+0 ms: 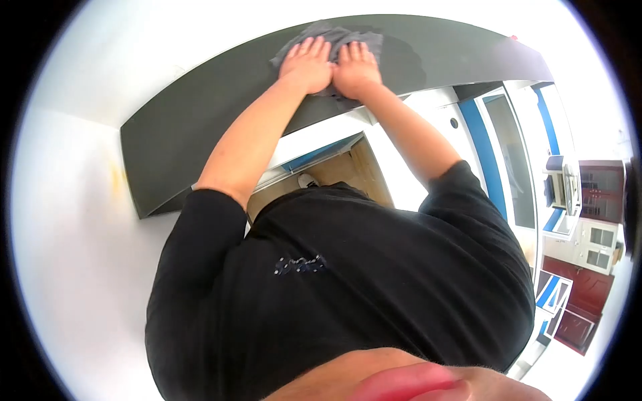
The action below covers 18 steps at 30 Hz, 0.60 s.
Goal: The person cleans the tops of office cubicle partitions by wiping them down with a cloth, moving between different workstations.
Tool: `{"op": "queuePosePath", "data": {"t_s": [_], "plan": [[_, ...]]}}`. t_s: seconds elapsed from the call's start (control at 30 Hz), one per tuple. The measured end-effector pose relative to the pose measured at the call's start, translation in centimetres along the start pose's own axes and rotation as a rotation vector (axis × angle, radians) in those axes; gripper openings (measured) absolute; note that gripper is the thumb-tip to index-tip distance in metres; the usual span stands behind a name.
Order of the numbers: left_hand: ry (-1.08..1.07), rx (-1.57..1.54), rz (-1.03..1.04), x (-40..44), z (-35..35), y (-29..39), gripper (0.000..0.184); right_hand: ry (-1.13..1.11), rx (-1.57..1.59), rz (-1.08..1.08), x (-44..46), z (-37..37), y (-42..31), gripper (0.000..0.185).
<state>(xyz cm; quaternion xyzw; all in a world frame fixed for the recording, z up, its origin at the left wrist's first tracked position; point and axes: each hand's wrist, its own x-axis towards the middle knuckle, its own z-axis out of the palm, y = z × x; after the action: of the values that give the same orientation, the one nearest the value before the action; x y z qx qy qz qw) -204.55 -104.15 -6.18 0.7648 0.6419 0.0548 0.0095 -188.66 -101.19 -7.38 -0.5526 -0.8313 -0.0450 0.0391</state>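
Note:
A crumpled grey cloth (366, 41) lies on the dark countertop (200, 110) near its far edge. My left hand (307, 67) presses flat on the cloth, fingers stretched forward. Right beside it, my right hand (356, 69) also rests palm down on the cloth, with its fingers out. The thumbs nearly meet. Some of the cloth is hidden under both palms. To the right of the cloth, a darker patch shows on the countertop surface.
A white wall (67, 160) borders the counter on the left. Below the counter's front edge are white and blue cabinet parts (478, 144) and an opening showing a wooden floor (344, 174). Dark red cabinets (578, 287) stand farther off to the right.

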Motion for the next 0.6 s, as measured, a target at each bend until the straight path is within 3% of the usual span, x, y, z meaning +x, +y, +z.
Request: {"op": "queuePosePath", "data": {"t_s": [0.3, 0.47, 0.6], "plan": [[-0.033, 0.082, -0.340, -12.8, -2.1, -9.3, 0.066, -0.036, 0.164, -0.161, -3.4, -2.4, -15.8, 0.075], [-0.012, 0.075, -0.529, -17.3, -1.8, -9.7, 0.066, -0.031, 0.187, -0.401, -4.7, -2.7, -18.0, 0.073], [-0.035, 0.105, -0.505, -17.8, -1.9, -8.6, 0.068, 0.000, 0.167, -0.518, -5.0, -2.5, -16.8, 0.072]]}}
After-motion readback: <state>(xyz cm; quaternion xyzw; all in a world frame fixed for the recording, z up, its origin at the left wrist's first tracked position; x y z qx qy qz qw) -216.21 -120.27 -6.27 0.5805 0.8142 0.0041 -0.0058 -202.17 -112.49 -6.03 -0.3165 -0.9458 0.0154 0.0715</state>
